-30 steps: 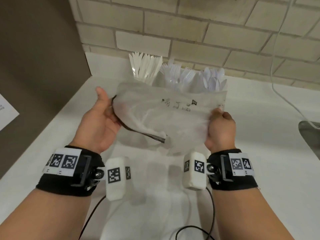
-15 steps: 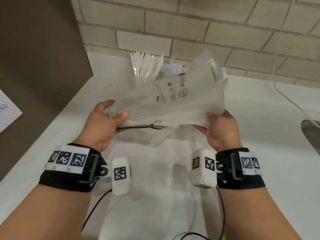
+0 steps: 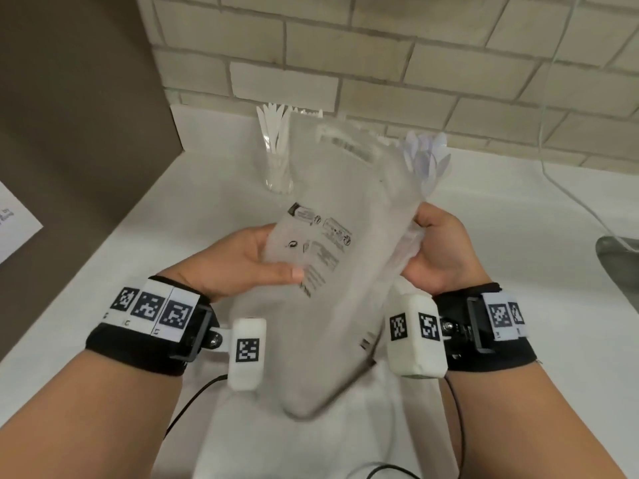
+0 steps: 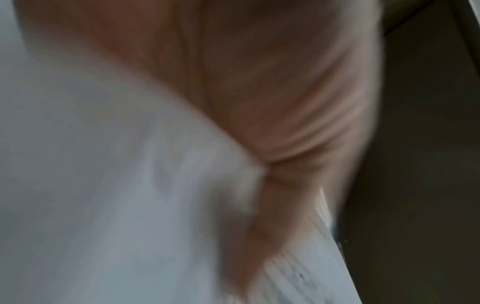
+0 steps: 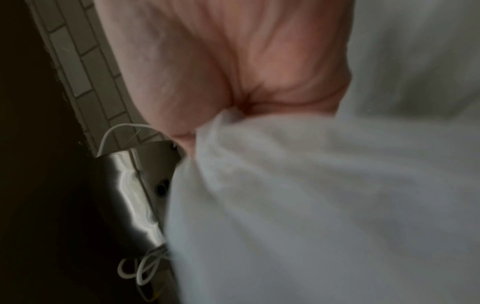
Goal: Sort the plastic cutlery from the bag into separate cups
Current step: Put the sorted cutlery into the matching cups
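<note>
A frosted clear plastic bag (image 3: 345, 271) with black print hangs above the white counter (image 3: 518, 271), held by both hands. My left hand (image 3: 256, 261) pinches its left edge, thumb on the printed face. My right hand (image 3: 439, 250) grips the bunched right edge; the right wrist view shows crumpled bag (image 5: 311, 205) squeezed in the palm (image 5: 233, 72). The left wrist view is blurred, showing palm (image 4: 259, 82) and bag (image 4: 103, 185). Behind the bag stand a clear cup of white knives (image 3: 276, 150) and a cup of white spoons (image 3: 427, 160); a middle cup is hidden.
A brick wall (image 3: 380, 63) backs the counter. A dark panel (image 3: 79, 115) closes the left side, with a white paper (image 3: 14, 229) on it. A white cable (image 3: 560, 160) runs down to a steel sink (image 3: 619, 257) at the right edge.
The bag swung from lying sideways between my hands to hanging lengthwise, its lower end now toward me. Both hands drew nearer to me and regripped its edges.
</note>
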Available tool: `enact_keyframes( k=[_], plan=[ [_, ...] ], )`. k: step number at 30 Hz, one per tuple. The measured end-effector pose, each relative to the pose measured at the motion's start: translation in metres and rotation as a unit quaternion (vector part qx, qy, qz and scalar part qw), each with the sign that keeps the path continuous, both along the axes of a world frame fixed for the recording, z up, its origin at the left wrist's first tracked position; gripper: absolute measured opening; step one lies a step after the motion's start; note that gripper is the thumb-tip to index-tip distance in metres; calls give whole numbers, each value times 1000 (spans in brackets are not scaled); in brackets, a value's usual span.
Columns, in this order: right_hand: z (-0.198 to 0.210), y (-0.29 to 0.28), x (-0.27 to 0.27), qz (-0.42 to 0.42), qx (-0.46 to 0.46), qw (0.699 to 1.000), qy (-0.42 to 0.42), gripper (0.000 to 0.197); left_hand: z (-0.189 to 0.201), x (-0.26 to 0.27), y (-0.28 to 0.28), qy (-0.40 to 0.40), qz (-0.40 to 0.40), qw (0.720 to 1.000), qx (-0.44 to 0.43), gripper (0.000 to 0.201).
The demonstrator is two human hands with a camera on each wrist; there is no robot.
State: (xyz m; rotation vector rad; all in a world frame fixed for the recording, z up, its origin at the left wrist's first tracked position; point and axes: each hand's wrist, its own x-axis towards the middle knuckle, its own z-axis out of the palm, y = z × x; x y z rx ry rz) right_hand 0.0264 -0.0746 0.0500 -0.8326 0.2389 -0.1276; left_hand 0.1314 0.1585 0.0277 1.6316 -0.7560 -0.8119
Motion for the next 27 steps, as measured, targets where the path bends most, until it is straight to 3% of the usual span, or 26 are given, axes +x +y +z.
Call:
enact_keyframes(
  k=[1, 3, 5, 6, 7, 9, 11, 14, 19, 21, 24, 27],
  plan=[
    [1, 2, -2, 13, 29, 999, -34, 70, 1, -3, -3, -11, 51, 999, -9, 35],
    [-2, 8, -4, 17, 40, 997, -58, 57, 2, -5, -8, -24, 155, 987, -42, 23],
    [-11, 18, -5, 15, -102, 994, 17, 65, 4, -6, -13, -37, 208, 975, -69, 23],
    [-15, 26, -5, 25, -195, 979, 58, 74, 6, -8, -15, -45, 221, 971, -75, 23],
    [-16, 32, -5, 34, -270, 959, 79, 70, 7, -9, -17, -49, 227, 969, -80, 22],
    [-19, 33, -4, -10, -343, 934, 98, 34, 8, -9, -16, -50, 230, 968, -83, 18],
    [-17, 26, -4, -74, -297, 946, 108, 11, 4, -5, -11, -31, 248, 964, -87, 21],
    [-18, 18, -4, -111, -262, 952, 111, 14, 0, -2, -4, 24, 272, 956, -106, 30],
    [-22, 20, -4, -114, -206, 967, 98, 16, 3, -8, 0, 138, 168, 971, -100, 32],
    [-22, 18, -4, -128, -223, 960, 110, 8, 6, -7, 2, 134, 211, 960, -126, 27],
    [-23, 6, -9, -175, -278, 929, 173, 24, 11, 2, 10, 120, 331, 922, -163, 23],
    [-19, 0, -13, -89, -292, 936, 175, 50, 8, 9, 17, 83, 333, 932, -114, 22]
  ],
)
